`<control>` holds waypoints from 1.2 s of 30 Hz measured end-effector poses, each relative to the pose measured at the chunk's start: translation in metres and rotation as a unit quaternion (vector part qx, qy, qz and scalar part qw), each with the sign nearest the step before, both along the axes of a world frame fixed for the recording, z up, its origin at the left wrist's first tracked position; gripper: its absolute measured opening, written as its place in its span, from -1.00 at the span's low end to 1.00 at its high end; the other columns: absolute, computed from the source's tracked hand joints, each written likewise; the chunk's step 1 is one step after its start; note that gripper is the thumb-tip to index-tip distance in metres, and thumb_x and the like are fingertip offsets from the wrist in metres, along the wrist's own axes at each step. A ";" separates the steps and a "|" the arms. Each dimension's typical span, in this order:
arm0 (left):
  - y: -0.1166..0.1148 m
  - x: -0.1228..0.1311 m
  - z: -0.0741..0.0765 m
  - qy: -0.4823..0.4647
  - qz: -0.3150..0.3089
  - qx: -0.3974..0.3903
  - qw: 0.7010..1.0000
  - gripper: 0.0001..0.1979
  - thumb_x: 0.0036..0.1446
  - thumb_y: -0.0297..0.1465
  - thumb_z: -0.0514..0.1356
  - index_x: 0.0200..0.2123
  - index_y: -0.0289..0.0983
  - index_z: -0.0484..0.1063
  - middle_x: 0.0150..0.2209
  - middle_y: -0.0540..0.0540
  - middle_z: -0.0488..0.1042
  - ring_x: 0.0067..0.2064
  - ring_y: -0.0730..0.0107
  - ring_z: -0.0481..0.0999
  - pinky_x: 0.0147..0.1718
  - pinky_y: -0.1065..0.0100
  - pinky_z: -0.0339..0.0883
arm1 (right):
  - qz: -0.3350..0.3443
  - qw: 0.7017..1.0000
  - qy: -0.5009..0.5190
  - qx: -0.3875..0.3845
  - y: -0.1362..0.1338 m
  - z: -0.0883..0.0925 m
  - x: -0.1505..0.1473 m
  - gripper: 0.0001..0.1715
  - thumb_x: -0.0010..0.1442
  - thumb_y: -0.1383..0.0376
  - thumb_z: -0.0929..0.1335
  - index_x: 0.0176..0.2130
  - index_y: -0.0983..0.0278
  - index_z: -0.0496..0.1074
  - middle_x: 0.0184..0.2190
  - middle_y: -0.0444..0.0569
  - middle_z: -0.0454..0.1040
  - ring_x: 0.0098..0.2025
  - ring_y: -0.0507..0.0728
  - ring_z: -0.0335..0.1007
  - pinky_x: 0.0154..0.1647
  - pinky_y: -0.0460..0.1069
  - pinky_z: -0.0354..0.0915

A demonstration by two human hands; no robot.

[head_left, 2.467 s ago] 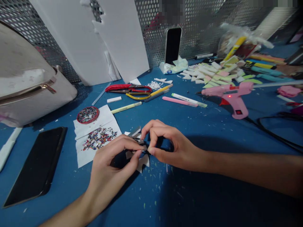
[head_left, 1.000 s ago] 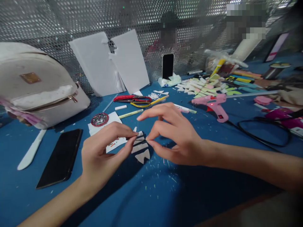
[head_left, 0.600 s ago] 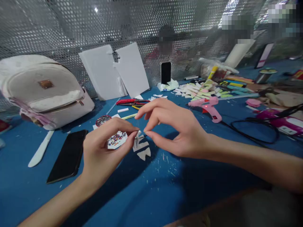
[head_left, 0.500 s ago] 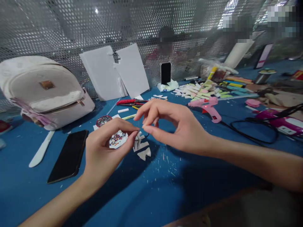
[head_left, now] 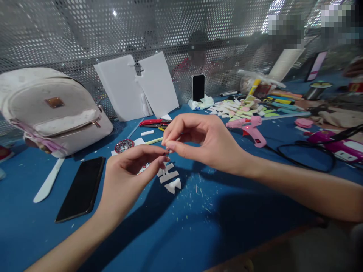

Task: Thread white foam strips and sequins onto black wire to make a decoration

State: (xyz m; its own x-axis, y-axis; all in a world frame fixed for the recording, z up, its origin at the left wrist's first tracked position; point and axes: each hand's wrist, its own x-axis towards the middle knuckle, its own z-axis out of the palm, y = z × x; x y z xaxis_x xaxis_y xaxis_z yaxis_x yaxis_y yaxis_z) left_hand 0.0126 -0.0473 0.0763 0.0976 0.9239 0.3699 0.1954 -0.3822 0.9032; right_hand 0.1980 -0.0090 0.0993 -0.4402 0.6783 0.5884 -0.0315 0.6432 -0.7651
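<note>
My left hand and my right hand meet fingertip to fingertip above the blue table. Thumb and fingers of each are pinched together. A tiny dark speck shows between the fingertips, too small to name. Just below them lie cut white pieces, one of them shaped like a fishtail. Behind my left fingers, a white card with small colourful bits is mostly hidden. Beyond it sits a round red-rimmed dish full of sparkling bits.
A black phone and white plastic knife lie left, before a white backpack. To the right are a pink glue gun, its black cable and a purple power strip. Paper strips are heaped behind.
My right hand has moved left and closed its fingertips, now meeting my left fingertips. The gap between the hands has gone. My left hand covers more of the card with colourful bits.
</note>
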 end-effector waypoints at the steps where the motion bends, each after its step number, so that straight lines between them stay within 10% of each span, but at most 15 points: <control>1: 0.000 0.000 0.000 -0.005 -0.002 -0.007 1.000 -0.92 0.09 -0.45 0.37 -0.29 -0.19 0.63 -0.36 0.04 0.64 -0.37 0.48 0.61 -0.30 0.54 0.51 | -0.002 1.000 0.001 0.001 0.000 0.000 0.001 -0.90 0.18 0.42 0.40 -0.39 0.33 0.41 -0.33 -0.05 0.49 -0.26 0.05 0.46 -0.20 -0.04 0.41; 36: 0.007 -0.002 0.002 -0.081 -0.068 -0.150 0.983 -0.94 0.10 -0.42 0.37 -0.31 -0.24 0.64 -0.41 -0.07 0.61 -0.37 0.38 0.61 -0.31 0.42 0.52 | 0.011 1.000 -0.011 -0.007 0.003 -0.006 0.004 -0.86 0.17 0.31 0.44 -0.37 0.32 0.43 -0.30 -0.04 0.52 -0.23 0.07 0.47 -0.16 -0.02 0.42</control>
